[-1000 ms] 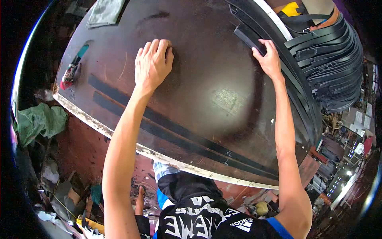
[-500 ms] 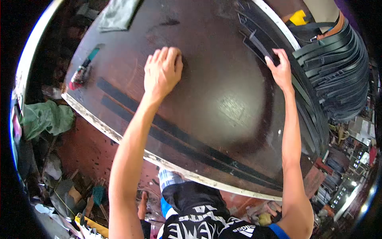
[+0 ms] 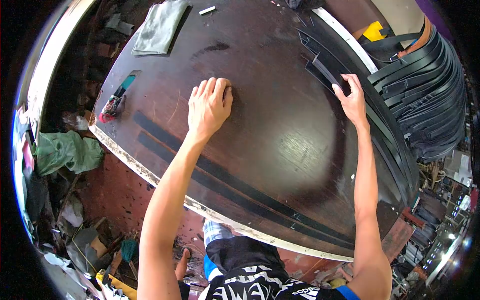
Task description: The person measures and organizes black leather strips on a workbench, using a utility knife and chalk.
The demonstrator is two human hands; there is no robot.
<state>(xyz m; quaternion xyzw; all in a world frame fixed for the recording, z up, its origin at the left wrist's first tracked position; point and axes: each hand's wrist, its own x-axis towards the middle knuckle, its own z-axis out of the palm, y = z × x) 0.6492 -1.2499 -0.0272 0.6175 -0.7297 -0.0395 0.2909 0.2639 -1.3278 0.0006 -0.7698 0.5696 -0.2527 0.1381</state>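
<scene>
My left hand (image 3: 210, 106) rests on the dark table top (image 3: 260, 115) with its fingers curled under and thumb drawn in. Whatever it may hold is hidden beneath the palm. Over at the table's right side, my right hand (image 3: 354, 99) lies beside a bundle of thin black strips (image 3: 325, 70), thumb and fingers curved but apart. Two long flat black strips (image 3: 235, 187) run along the near edge, side by side. Pale marks that look like "XL" and "L" show near their right part.
A folded grey cloth (image 3: 161, 27), a small white piece (image 3: 207, 10) and a tool with a teal end (image 3: 120, 95) lie on the table. Many black straps (image 3: 425, 95) hang at the right. A green bag (image 3: 67, 150) and clutter sit at the left.
The view has shifted, so the table and both hands appear lower and more of the far side shows. Against the table, both hands look nearly still.
</scene>
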